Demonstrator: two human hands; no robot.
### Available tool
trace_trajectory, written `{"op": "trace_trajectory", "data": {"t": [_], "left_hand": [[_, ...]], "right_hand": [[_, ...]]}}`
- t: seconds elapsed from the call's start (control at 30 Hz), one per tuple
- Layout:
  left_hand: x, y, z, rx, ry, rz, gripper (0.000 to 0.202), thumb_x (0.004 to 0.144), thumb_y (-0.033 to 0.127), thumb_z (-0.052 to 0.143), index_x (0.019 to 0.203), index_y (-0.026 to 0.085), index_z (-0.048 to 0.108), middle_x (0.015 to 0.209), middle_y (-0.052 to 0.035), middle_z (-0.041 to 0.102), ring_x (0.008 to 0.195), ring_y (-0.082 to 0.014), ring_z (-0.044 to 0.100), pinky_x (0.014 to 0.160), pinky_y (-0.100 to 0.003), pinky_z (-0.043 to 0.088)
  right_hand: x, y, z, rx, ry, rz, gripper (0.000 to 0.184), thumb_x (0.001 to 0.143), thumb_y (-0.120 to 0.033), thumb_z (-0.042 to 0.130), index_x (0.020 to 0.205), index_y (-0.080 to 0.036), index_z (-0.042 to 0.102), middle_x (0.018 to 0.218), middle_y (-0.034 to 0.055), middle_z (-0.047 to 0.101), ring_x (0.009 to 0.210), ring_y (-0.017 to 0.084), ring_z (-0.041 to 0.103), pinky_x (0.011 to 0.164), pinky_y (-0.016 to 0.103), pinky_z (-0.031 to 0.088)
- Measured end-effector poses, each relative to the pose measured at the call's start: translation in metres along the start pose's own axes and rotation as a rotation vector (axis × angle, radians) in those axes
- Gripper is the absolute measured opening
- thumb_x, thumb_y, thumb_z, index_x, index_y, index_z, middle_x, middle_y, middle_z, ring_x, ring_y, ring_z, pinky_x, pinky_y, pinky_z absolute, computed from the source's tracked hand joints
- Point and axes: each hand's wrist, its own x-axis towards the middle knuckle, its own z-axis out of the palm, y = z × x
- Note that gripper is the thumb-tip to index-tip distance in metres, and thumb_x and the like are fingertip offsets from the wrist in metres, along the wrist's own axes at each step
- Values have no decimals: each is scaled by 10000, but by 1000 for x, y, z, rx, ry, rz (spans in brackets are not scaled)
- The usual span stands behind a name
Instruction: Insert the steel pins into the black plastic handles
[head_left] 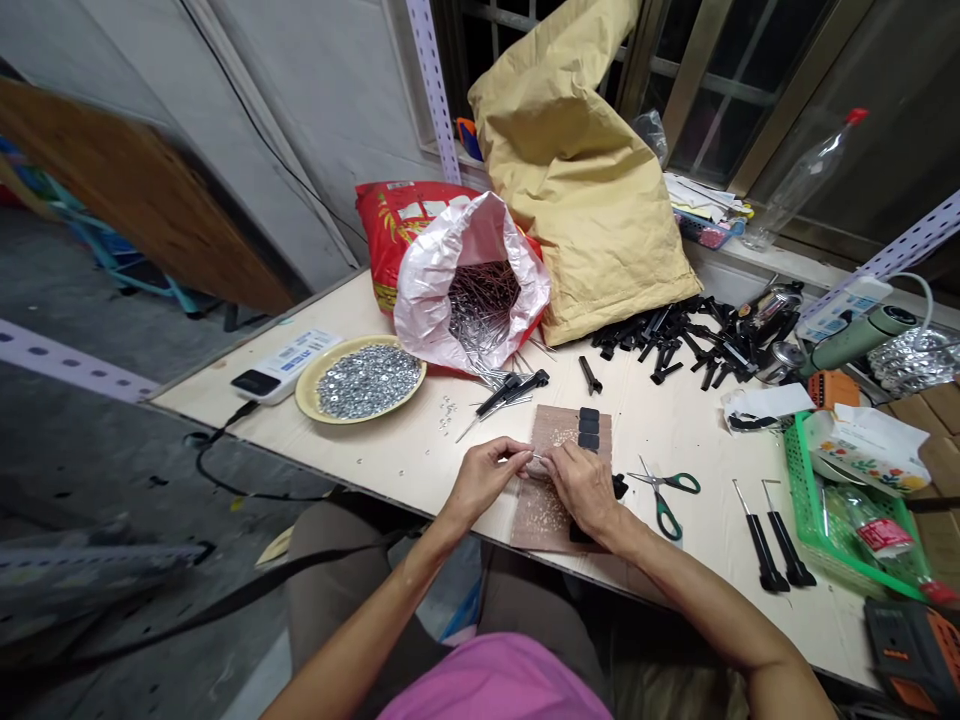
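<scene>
My left hand (pixel 489 484) and my right hand (pixel 583 490) meet over a brown board (pixel 553 425), both with fingers pinched. Between the fingertips shows a short stretch of a thin silvery rod (pixel 535 457); my fingers cover the rest of it. Dark rounded pads (pixel 589 427) lie on the board beyond my right hand, and pale crumbs are scattered over its surface. Just left of the board, black-handled pieces with thin metal rods (pixel 499 398) lie on the table. Green-handled scissors (pixel 663 496) rest open to the right of my right hand.
A yellow plate (pixel 304 395) of small metal washers stands left. Behind are an open bag (pixel 420 290) of metal rods and a brown paper sack (pixel 600 220). Many black handles (pixel 667 335) are heaped at back right. Two black-handled hooked tools (pixel 772 545) lie near a green basket (pixel 795 480).
</scene>
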Motion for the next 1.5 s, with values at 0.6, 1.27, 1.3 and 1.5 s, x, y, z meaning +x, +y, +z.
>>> {"op": "trace_trajectory", "data": {"t": [0.6,1.27,1.3,1.5], "left_hand": [[1,-3,4,-76,-98,-111,387,662,417,667,925,134,686,789,-47,683,651,-156,623,648,-307,531],[-15,-76,49,792,-39,489,575,899,92,233,1457,218,175,1400,-149,454,1324,-257,382,1034,-510,387],[-16,-76,49,800,-46,484,587,895,82,226,1461,221,160,1407,-148,446,1327,-257,377,1034,-511,386],[-17,-73,47,830,-46,502,653,856,16,209,1466,240,147,1414,-132,442,1338,-244,361,1034,-482,402]], "right_hand": [[-4,17,-15,377,-12,91,158,930,-207,441,955,-198,596,824,30,558,740,144,567,673,251,482],[-59,75,-13,154,-217,-465,264,966,-149,370,920,-164,630,742,24,596,722,133,533,643,259,451],[-62,73,-14,159,-240,-541,268,965,-138,367,918,-166,630,727,18,590,703,128,527,629,252,451],[-6,108,-13,40,-158,-266,294,971,-169,341,917,-127,628,829,76,606,784,159,543,621,284,493]]}}
